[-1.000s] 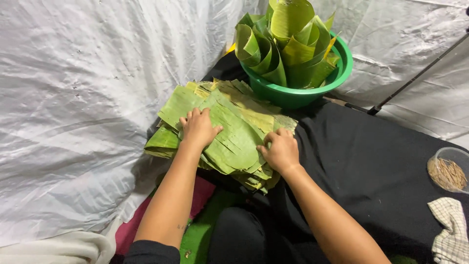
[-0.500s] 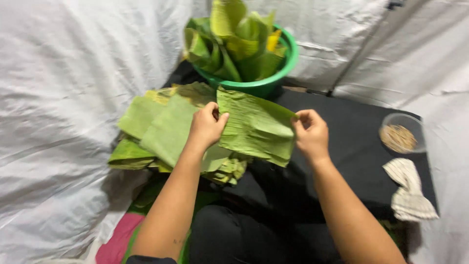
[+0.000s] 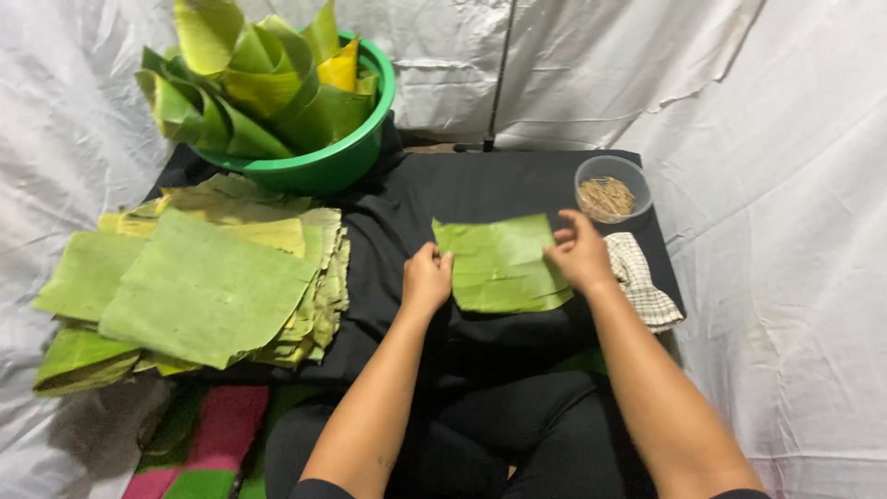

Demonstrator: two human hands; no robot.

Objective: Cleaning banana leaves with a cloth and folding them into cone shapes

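A single rectangular green leaf piece (image 3: 499,263) lies flat on the black cloth (image 3: 480,189) in front of me. My left hand (image 3: 427,280) grips its left edge with curled fingers. My right hand (image 3: 580,254) pinches its right edge near the top corner. To the left sits a thick stack of the same cut leaf pieces (image 3: 199,282), pale green and yellowish.
A green plastic basin (image 3: 344,157) full of rolled leaf cones stands at the back left. A small clear bowl of thin brown sticks (image 3: 610,189) sits at the back right, beside a checked cloth (image 3: 644,282). White sheeting surrounds everything, and a dark pole (image 3: 500,74) rises behind.
Both hands lifted one leaf piece off the stack and carried it to the right, laying it on the black cloth. The view shifted right with them.
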